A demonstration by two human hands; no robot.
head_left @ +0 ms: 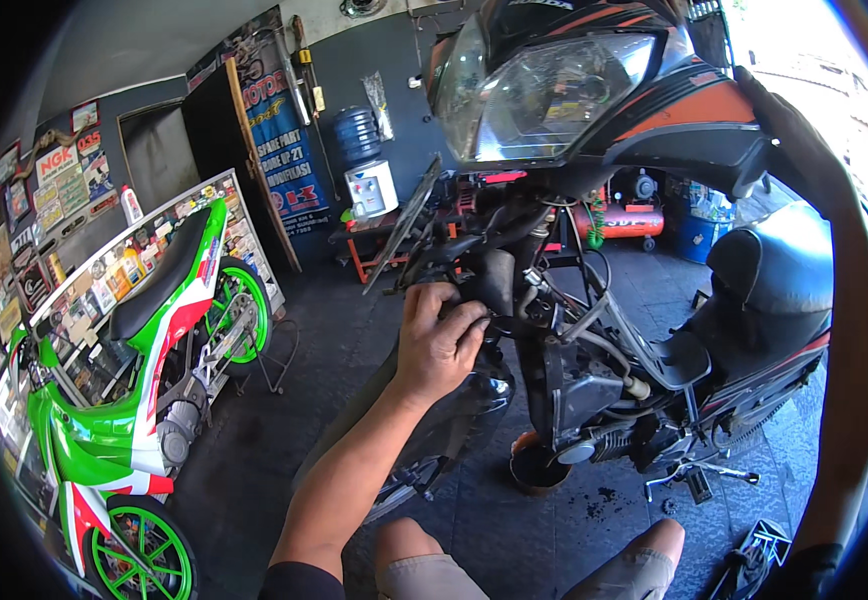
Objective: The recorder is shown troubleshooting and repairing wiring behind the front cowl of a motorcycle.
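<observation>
A motorcycle's headlight fairing (644,120), black and orange with a large clear lens, is held up in front of me, apart from the bike. My right hand (794,140) grips its right edge, the fingers partly hidden behind it. Below, the partly stripped motorcycle (594,385) stands with its frame, hoses and engine exposed. My left hand (439,340) is closed at the bike's front, fingers curled against a black part (491,280) near the steering head. What lies between those fingers is hidden.
A green, white and red motorcycle (159,370) stands at the left beside a display case (254,235). A brown tub (536,470) sits under the engine, with dark debris (609,503) nearby. Behind are a water dispenser (370,187), red compressor (629,220) and blue drum (704,235).
</observation>
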